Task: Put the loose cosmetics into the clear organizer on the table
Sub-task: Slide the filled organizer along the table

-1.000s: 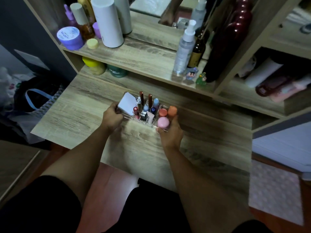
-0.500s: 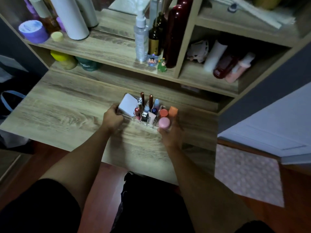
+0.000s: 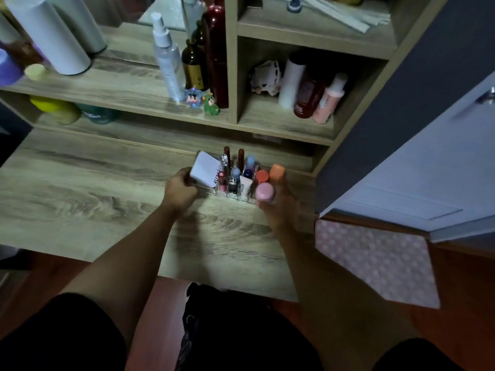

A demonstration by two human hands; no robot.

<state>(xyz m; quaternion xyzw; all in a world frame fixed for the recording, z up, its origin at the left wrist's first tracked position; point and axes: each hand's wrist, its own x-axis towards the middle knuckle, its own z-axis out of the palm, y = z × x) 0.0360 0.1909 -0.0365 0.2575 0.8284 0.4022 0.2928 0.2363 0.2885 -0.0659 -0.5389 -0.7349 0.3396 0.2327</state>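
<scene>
The clear organizer (image 3: 214, 190) sits on the wooden table (image 3: 80, 194), near its right end. It holds a white box (image 3: 205, 172) at the left, several lipsticks and small tubes (image 3: 235, 175) in the middle, and pink (image 3: 265, 192), red (image 3: 262, 176) and orange (image 3: 277, 171) round caps at the right. My left hand (image 3: 180, 190) grips the organizer's left end. My right hand (image 3: 278, 207) grips its right end, fingers wrapped behind the caps.
A shelf unit stands behind the table with a spray bottle (image 3: 167, 57), brown bottle (image 3: 193, 65), dark red bottle (image 3: 217, 54), two small figurines (image 3: 201, 100) and a white cylinder (image 3: 51, 36). A cubby holds more bottles (image 3: 310, 92). A pink dotted mat (image 3: 375, 258) lies on the floor at right.
The camera has swung to the right, so more of the right shelf, door and mat shows. Both hands keep the same hold on the organizer's ends.
</scene>
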